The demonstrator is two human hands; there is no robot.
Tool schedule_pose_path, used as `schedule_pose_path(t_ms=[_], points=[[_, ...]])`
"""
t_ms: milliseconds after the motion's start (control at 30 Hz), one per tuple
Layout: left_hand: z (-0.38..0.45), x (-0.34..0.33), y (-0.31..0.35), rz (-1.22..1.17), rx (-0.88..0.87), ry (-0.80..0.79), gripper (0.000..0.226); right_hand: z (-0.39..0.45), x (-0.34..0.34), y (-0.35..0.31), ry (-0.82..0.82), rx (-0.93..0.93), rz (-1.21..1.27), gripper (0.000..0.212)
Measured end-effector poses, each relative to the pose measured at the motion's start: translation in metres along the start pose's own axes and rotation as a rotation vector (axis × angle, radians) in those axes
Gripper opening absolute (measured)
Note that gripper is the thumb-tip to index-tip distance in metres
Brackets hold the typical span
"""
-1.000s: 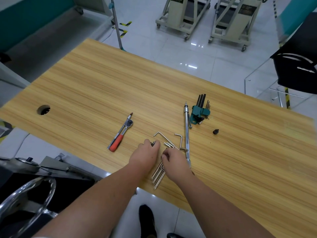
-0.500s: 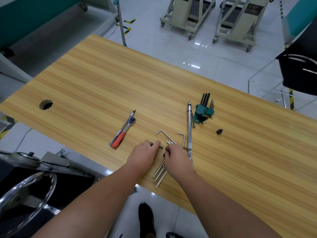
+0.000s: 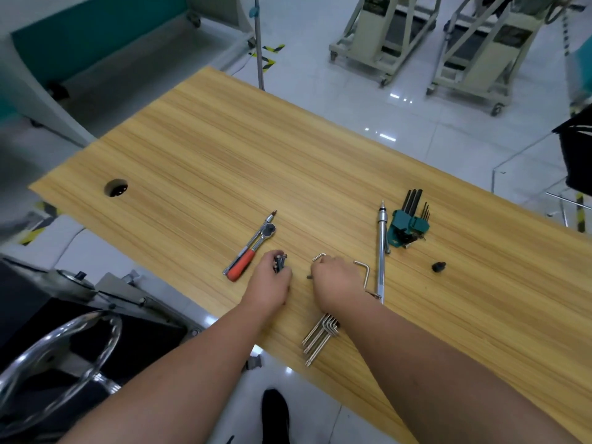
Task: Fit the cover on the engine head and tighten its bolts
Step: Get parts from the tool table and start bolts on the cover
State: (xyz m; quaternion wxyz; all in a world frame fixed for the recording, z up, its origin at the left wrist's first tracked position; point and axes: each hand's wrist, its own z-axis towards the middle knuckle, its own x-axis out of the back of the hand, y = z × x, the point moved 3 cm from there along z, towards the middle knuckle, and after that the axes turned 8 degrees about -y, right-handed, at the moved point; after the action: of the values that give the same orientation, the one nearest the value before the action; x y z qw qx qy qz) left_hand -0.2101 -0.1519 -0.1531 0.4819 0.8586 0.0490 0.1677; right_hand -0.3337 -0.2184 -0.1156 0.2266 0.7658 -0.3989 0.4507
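My left hand (image 3: 270,280) is closed around a small bunch of dark bolts (image 3: 280,262) near the table's front edge. My right hand (image 3: 336,283) lies palm down over loose silver hex keys, its fingertips at a small dark bolt (image 3: 309,277); the bend of one key (image 3: 318,257) pokes out above the knuckles. Another bent hex key (image 3: 365,273) lies just to the right of that hand. A fan of several silver hex keys (image 3: 320,336) lies under my right forearm. No engine head or cover is in view.
A red-handled ratchet (image 3: 250,251) lies left of my left hand. A long silver driver (image 3: 381,251), a green holder of black hex keys (image 3: 408,221) and a lone black bolt (image 3: 438,267) lie to the right. The wooden table (image 3: 256,155) has a cable hole (image 3: 116,188).
My left hand has drawn left and lifted the bunch of bolts off the pile. My right hand slid forward over the loose keys, uncovering the fan of keys near the edge.
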Motion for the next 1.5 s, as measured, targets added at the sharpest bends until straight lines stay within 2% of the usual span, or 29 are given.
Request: schedule_pose_path(t_ms=[133, 200, 233, 300, 367, 433, 467, 500, 567, 667, 767, 833, 867, 933, 1033, 1100, 1167, 1333, 1433, 1500], points=[[-0.003, 0.001, 0.001, -0.664, 0.221, -0.053, 0.019, 0.005, -0.006, -0.012, -0.016, 0.094, -0.122, 0.028], [-0.006, 0.004, 0.005, -0.818, 0.266, -0.088, 0.011, 0.007, -0.007, -0.017, -0.023, 0.102, -0.098, 0.026], [-0.007, 0.006, 0.007, -0.866, 0.274, -0.105, 0.008, 0.007, -0.005, -0.018, -0.017, 0.080, -0.010, 0.026], [-0.012, 0.010, 0.013, -0.935, 0.267, -0.140, 0.006, 0.006, 0.002, -0.021, 0.022, -0.016, 0.342, 0.027], [-0.019, 0.018, 0.020, -0.981, 0.249, -0.176, 0.008, -0.002, 0.011, -0.026, 0.031, -0.148, 0.838, 0.023], [-0.028, 0.027, 0.029, -0.985, 0.218, -0.204, 0.009, -0.015, 0.022, -0.042, -0.040, -0.218, 1.436, 0.018], [-0.032, 0.033, 0.035, -0.969, 0.199, -0.207, 0.009, -0.022, 0.028, -0.049, -0.082, -0.231, 1.654, 0.020], [-0.037, 0.039, 0.041, -0.947, 0.181, -0.200, 0.008, -0.028, 0.034, -0.056, -0.105, -0.202, 1.765, 0.020], [-0.046, 0.053, 0.051, -0.908, 0.154, -0.165, 0.007, -0.041, 0.052, -0.069, -0.096, -0.018, 1.693, 0.015], [-0.060, 0.080, 0.065, -0.883, 0.122, -0.095, 0.007, -0.053, 0.086, -0.090, -0.018, 0.230, 1.278, 0.008], [-0.074, 0.115, 0.075, -0.865, 0.083, -0.026, 0.009, -0.057, 0.120, -0.119, 0.018, 0.329, 0.994, 0.014], [-0.087, 0.141, 0.079, -0.944, 0.066, 0.021, 0.008, -0.059, 0.137, -0.143, 0.015, 0.361, 0.919, 0.018], [-0.094, 0.155, 0.079, -1.011, 0.058, 0.045, 0.008, -0.061, 0.143, -0.157, -0.014, 0.381, 0.973, 0.019], [-0.111, 0.188, 0.076, -1.149, 0.026, 0.096, 0.009, -0.065, 0.153, -0.190, -0.147, 0.421, 1.275, 0.020], [-0.146, 0.240, 0.061, -1.235, -0.056, 0.187, 0.014, -0.079, 0.162, -0.250, -0.499, 0.445, 1.735, 0.026], [-0.177, 0.272, 0.048, -1.210, -0.113, 0.277, 0.013, -0.094, 0.163, -0.295, -0.708, 0.447, 1.818, 0.033], [-0.211, 0.303, 0.034, -1.194, -0.168, 0.385, 0.014, -0.111, 0.161, -0.340, -0.821, 0.475, 1.785, 0.036], [-0.309, 0.373, -0.010, -1.217, -0.285, 0.584, 0.013, -0.161, 0.150, -0.440, -0.945, 0.586, 1.630, 0.035], [-0.370, 0.408, -0.041, -1.165, -0.312, 0.689, 0.012, -0.197, 0.133, -0.495, -0.963, 0.642, 1.453, 0.041], [-0.409, 0.427, -0.060, -1.138, -0.327, 0.721, 0.018, -0.223, 0.121, -0.530, -0.927, 0.648, 1.341, 0.032]])
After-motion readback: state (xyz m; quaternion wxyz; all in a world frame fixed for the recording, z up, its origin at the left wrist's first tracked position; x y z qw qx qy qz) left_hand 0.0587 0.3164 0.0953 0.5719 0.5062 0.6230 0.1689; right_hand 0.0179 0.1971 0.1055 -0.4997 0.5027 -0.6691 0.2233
